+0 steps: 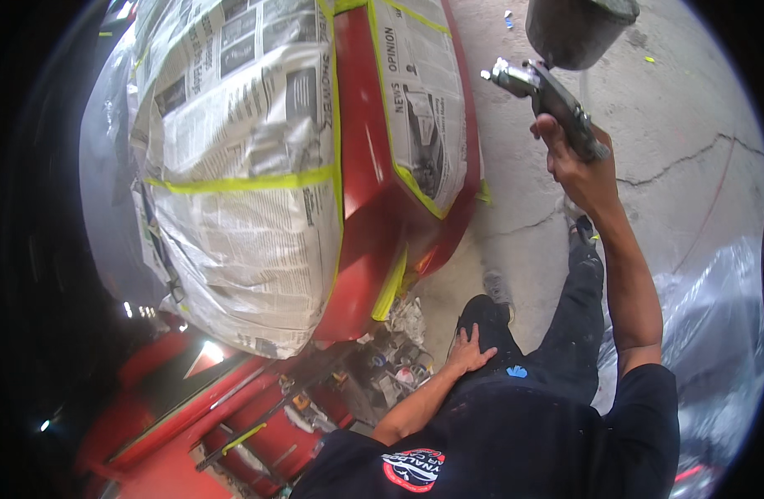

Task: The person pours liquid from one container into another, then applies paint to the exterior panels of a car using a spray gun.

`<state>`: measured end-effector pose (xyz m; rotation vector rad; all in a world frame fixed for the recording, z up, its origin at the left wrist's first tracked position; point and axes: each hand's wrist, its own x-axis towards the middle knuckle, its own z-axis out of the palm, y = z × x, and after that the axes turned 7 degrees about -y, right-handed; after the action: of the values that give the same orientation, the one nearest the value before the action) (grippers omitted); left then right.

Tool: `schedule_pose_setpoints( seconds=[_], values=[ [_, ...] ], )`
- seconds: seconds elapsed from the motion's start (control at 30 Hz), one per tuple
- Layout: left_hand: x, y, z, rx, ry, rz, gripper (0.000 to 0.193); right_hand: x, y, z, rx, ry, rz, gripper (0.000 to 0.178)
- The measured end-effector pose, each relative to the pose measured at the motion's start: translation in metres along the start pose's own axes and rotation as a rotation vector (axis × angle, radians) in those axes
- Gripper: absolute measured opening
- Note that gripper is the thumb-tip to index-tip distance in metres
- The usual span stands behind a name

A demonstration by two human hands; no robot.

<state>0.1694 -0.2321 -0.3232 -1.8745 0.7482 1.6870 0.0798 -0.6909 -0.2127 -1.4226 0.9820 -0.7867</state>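
My right hand [580,170] is raised at the upper right, its fingers wrapped round a spray gun [569,112]. The gun's shiny nozzle end points left, toward the car, and a dark cup [580,32] sits at its top. My left hand [472,353] lies on my thigh, fingers spread, holding nothing. Left of the gun and apart from it stands a red car panel [372,212]. Newspaper [240,133] covers the parts on either side of the red strip, held along its edges by yellow-green masking tape [240,180].
Cracked concrete floor [681,125] lies under my feet. Clear plastic sheeting [719,320] spreads at the right. Below the car, a red cart or shelf [269,432] and a clutter of cans and tools [390,370] stand close to my left arm.
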Motion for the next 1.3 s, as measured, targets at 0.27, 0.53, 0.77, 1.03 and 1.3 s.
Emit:
schedule_pose_setpoints(
  seconds=[0.27, 0.53, 0.77, 1.03, 1.3],
  values=[
    [0.011, -0.125, 0.044, 0.017, 0.154, 0.214, 0.103, -0.195, -0.005, 0.024, 0.158, -0.274, 0.146, 0.040],
    [-0.034, -0.174, 0.121, 0.097, 0.159, 0.211, 0.107, -0.233, 0.002, 0.071, 0.024, 0.142, 0.173, 0.046],
    [-0.060, -0.195, 0.188, 0.092, 0.218, 0.092, 0.104, -0.254, -0.014, 0.119, -0.014, 0.048, 0.114, 0.046],
    [-0.059, -0.260, 0.243, 0.064, 0.010, -0.032, 0.103, -0.340, -0.034, 0.169, -0.057, -0.111, 0.026, 0.028],
    [-0.038, -0.359, 0.282, -0.019, 0.101, 0.067, 0.105, -0.438, -0.071, 0.261, -0.016, -0.492, 0.085, 0.024]
  ],
)
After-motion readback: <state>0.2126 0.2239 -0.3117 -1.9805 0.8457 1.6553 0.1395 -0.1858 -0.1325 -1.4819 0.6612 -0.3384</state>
